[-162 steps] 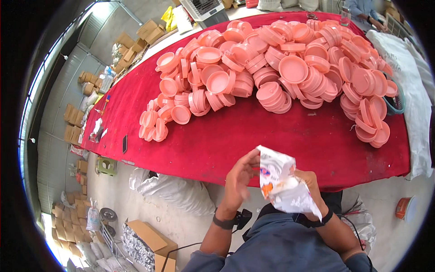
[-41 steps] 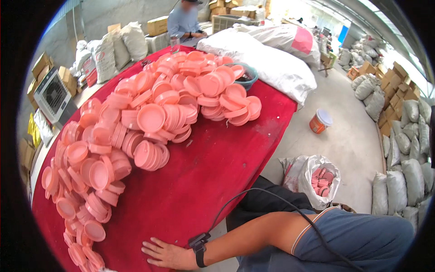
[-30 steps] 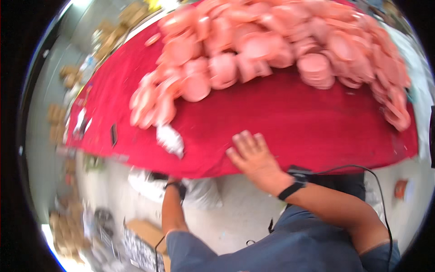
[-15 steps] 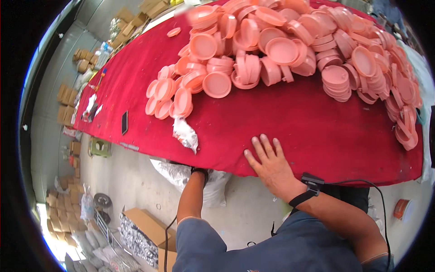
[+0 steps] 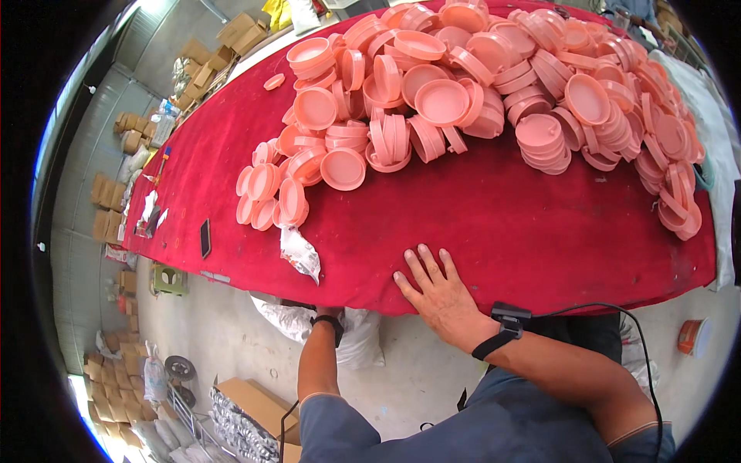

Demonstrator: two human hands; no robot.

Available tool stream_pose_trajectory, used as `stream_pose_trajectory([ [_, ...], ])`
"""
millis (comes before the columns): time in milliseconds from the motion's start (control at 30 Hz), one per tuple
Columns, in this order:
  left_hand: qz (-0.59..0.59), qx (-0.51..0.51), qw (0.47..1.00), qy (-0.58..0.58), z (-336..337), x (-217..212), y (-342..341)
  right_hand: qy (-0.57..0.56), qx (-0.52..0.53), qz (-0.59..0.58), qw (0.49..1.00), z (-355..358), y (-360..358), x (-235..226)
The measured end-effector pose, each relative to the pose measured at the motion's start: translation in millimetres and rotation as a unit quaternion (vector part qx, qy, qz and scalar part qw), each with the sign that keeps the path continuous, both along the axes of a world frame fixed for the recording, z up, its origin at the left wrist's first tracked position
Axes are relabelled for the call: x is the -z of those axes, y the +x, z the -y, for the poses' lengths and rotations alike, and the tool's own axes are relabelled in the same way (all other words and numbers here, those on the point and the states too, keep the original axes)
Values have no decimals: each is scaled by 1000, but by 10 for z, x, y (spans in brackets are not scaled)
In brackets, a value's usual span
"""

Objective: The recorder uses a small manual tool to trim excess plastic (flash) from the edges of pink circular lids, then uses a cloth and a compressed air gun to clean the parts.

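The biggest thing is the table [image 5: 370,247], which wears a red cloth and runs across most of the view. On its far part lies a wide heap of pink lids [image 5: 440,104], round and shallow, some stacked together and some tilted on their sides. Under the front edge of the table, at left, there is a white sack [image 5: 359,343], partly covered by this edge. Lower down, an open carton [image 5: 251,405] stands on the floor with silvery grey pieces inside it. At right on the floor is an orange bucket [image 5: 692,337] with a pale rim.

The right hand [image 5: 444,299] lies palm down on the cloth, near the front edge; its fingers are straight and spread apart, and they have hold of nothing. The left hand [image 5: 327,312] is down at the sack, mostly hidden below the table edge, so I cannot tell how its fingers stand or what they hold. A crumpled white packet [image 5: 299,253] touches the lids at the left end of the heap; it carries faint coloured print, too small to read. Further left lies a dark phone [image 5: 205,238]. The smallest is one lone lid [image 5: 274,82], apart from the heap, at its upper left.
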State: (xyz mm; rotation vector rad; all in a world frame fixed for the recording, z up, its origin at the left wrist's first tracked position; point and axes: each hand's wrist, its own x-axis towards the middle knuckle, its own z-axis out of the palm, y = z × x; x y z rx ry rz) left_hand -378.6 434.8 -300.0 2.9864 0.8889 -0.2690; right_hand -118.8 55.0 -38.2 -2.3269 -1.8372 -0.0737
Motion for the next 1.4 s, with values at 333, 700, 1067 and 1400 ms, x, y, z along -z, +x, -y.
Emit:
stream_pose_trajectory([
  [333,26,-18,998,59,126,-410,-70,15,2,9,1000,-1,20,151],
  [700,74,-247,966,17,160,-2197,-166,11,-1,44,999,-12,54,174],
  [1067,14,-283,957,-68,172,-2584,-286,20,11,56,998,-2,61,215],
  [1400,-54,-203,976,-59,534,-2305,-725,20,8,48,999,-26,40,241],
])
